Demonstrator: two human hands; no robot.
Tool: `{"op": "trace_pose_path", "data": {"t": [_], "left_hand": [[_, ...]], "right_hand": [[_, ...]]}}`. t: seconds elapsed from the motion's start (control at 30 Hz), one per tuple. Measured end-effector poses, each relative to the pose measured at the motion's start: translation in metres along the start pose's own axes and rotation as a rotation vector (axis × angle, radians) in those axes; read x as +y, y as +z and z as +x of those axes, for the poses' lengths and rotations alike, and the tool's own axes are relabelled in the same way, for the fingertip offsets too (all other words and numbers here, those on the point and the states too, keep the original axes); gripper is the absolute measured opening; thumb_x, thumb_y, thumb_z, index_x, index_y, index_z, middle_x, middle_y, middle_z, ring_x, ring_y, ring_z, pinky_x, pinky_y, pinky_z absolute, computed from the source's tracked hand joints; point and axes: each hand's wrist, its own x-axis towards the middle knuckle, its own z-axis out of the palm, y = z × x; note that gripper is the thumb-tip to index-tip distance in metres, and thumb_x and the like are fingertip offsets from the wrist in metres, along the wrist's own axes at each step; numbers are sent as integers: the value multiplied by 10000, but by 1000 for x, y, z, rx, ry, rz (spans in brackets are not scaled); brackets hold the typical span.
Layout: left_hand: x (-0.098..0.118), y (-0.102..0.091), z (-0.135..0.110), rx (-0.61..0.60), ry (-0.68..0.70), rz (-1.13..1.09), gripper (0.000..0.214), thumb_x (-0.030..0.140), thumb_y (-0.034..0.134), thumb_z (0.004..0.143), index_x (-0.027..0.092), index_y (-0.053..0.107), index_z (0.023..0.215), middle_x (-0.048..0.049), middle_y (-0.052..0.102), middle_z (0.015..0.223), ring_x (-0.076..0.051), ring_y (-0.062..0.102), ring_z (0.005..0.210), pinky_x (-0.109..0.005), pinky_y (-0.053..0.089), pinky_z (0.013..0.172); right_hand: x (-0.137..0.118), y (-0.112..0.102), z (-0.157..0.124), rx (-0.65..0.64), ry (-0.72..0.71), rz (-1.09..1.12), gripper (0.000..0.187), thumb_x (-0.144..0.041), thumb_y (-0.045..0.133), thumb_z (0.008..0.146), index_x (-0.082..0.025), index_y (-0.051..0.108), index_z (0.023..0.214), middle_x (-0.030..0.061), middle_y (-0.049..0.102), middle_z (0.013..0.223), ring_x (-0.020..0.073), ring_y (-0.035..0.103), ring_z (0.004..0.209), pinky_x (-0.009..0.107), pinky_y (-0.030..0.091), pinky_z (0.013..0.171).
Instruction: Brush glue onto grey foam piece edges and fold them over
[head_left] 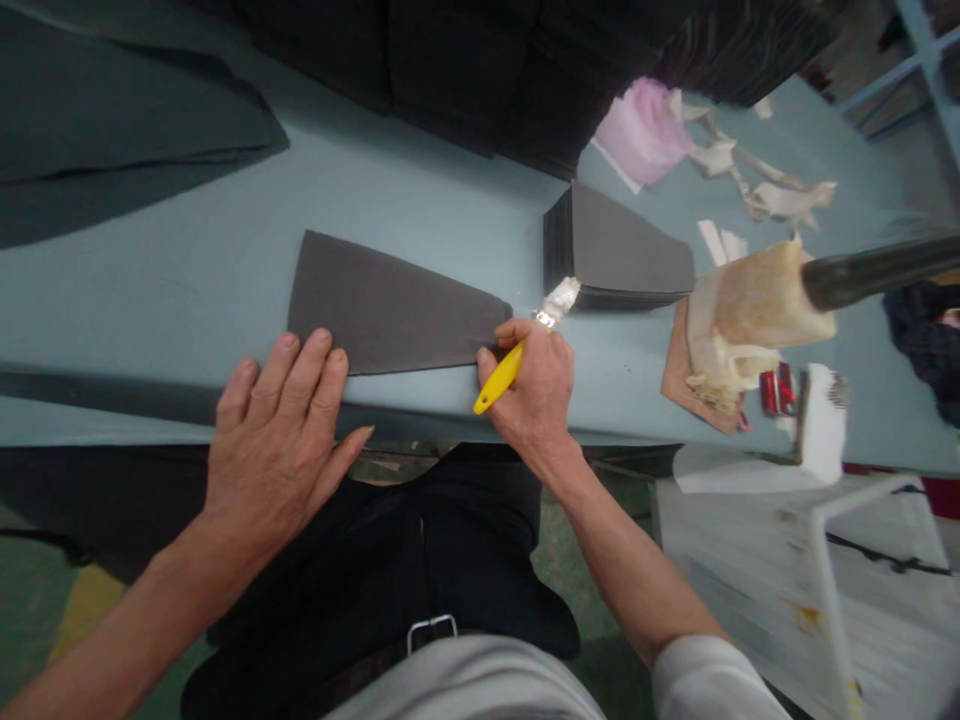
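Observation:
On the table in front of me lies a dark grey tapered sheet (pixel 390 305), its narrow end to the right. My left hand (pixel 277 435) rests with fingers stretched flat, the fingertips on the sheet's near left corner. In my right hand (pixel 536 385) is a paintbrush (pixel 501 380) with a yellow handle. Its whitish, coated bristles point up and right, away from the sheet. The thumb and index finger of that hand touch the sheet's narrow end. Just beyond the bristles stands a thick stack of similar grey pieces (pixel 630 245).
A glue-crusted container (pixel 757 300) with a dark rod (pixel 885 270) stands at right, beside a red object (pixel 778 390). Pink cloth (pixel 649 130) and pale scraps (pixel 787 195) lie behind. Dark stacked material (pixel 450 70) lines the back; dark fabric (pixel 127 130) covers the far left.

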Motion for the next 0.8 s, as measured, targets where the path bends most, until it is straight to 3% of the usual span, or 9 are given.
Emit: {"op": "trace_pose_path", "data": {"t": [0.33,0.53,0.67,0.8], "left_hand": [[5,-1,2,31,-10,-31,914,407,616,1084,284,89,1820,-157,372,1822,-409,361,1699,-644,259,1411],[6,0,1,53,-3,1,920,391,649,1067,232,139,1817,-193,397,1805,-413,378,1691,-632,282,1396],[5,3,0,55,-2,43,872,400,649,1072,196,217,1801,-217,417,1789,-410,400,1681,-604,285,1394],[3,5,-1,65,14,92,816,409,634,1083,143,288,1773,-237,429,1779,-418,410,1674,-582,275,1396]], "right_hand": [[12,-5,-10,93,-29,-19,154,-218,608,943,-265,637,1087,44,756,939,278,646,862,442,452,860],[-11,-9,10,174,-174,105,168,-188,666,1006,-274,593,1131,73,807,1096,280,750,1051,452,522,952],[-39,7,40,92,-267,237,170,-227,641,1050,-246,573,1204,148,797,1296,299,738,1246,495,537,1091],[-47,31,62,-107,-338,243,227,-326,655,1062,-211,592,1248,217,734,1470,346,671,1403,547,508,1178]]}}
